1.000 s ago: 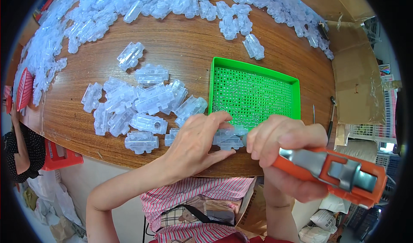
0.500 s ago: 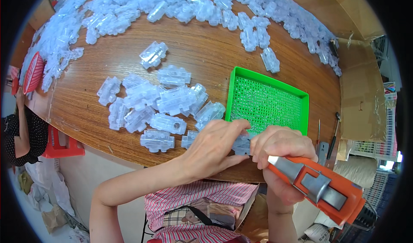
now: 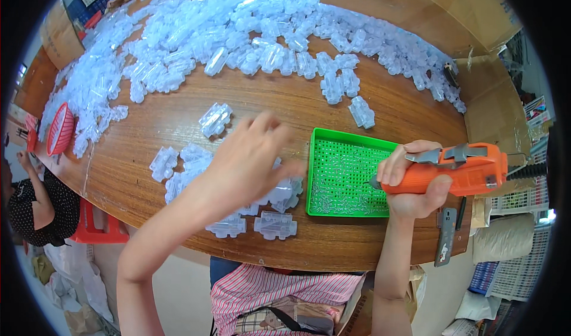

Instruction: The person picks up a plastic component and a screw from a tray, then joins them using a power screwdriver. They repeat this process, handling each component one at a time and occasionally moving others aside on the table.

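Observation:
My right hand (image 3: 413, 178) is wrapped round an orange electric screwdriver (image 3: 446, 172), holding it nearly level with its tip pointing left over the green tray (image 3: 351, 212). Many small silvery screws (image 3: 333, 202) lie in the perforated tray. To the left, my left hand (image 3: 250, 157) hangs over a group of clear plastic housings (image 3: 196, 160), its fingers apart, slightly blurred, with nothing visible in them. It hides part of that group. One plastic housing (image 3: 275, 225) lies by itself near the table's front edge, just left of the tray.
A large heap of clear plastic housings (image 3: 178, 38) spreads along the far side of the wooden table (image 3: 148, 205). Cardboard (image 3: 493, 98) walls the right edge. A dark phone (image 3: 444, 238) lies right of the tray. At left are a red basket (image 3: 59, 130) and a co-worker (image 3: 44, 208).
My left hand has let go of the plastic housing and moved up and left. My right hand has brought the screwdriver up from the table edge to the tray. The view has shifted farther up the table.

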A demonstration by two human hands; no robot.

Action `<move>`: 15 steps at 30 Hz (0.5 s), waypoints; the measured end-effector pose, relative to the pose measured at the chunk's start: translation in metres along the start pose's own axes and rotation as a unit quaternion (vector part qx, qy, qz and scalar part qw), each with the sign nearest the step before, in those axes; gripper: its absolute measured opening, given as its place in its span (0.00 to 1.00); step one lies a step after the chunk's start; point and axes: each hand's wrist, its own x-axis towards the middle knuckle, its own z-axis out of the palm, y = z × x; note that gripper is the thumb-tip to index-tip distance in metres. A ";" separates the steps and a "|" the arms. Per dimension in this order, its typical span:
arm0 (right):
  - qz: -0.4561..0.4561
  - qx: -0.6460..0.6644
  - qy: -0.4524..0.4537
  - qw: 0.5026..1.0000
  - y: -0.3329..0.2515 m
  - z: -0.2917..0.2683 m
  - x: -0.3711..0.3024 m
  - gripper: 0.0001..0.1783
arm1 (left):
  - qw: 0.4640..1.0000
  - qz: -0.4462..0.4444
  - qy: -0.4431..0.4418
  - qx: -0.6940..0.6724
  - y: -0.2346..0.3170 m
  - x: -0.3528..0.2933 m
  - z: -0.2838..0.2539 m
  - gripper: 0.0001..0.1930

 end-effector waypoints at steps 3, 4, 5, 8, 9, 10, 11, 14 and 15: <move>-0.008 -0.005 0.002 1.000 0.007 0.005 0.003 0.40 | 0.998 -0.055 -0.003 -0.025 -0.025 0.072 0.032 0.16; -0.009 -0.007 0.008 1.000 0.007 0.004 0.004 0.40 | 0.995 -0.091 -0.016 -0.029 -0.027 0.098 0.045 0.16; -0.008 -0.009 0.014 1.000 0.010 0.004 0.004 0.40 | 0.991 -0.129 -0.031 -0.035 -0.027 0.119 0.060 0.16; -0.002 -0.005 0.018 1.000 0.014 0.001 0.000 0.40 | 0.998 -0.058 0.035 0.006 -0.033 0.155 0.095 0.18; 0.002 -0.001 0.020 1.000 0.015 0.001 -0.001 0.40 | 0.999 0.015 0.025 0.022 -0.044 0.166 0.101 0.20; 0.009 -0.009 0.019 1.000 0.016 -0.001 -0.002 0.41 | 0.995 0.048 -0.061 0.070 -0.045 0.174 0.096 0.18; 0.016 -0.008 0.014 1.000 0.016 -0.004 -0.002 0.41 | 0.989 0.049 -0.124 0.071 -0.046 0.177 0.091 0.17; 0.038 0.002 0.007 0.999 0.020 -0.008 0.000 0.41 | 0.973 0.035 -0.201 0.107 -0.046 0.173 0.079 0.19; 0.047 0.007 0.007 0.999 0.021 -0.007 0.000 0.41 | 0.968 0.060 -0.208 0.126 -0.053 0.172 0.077 0.21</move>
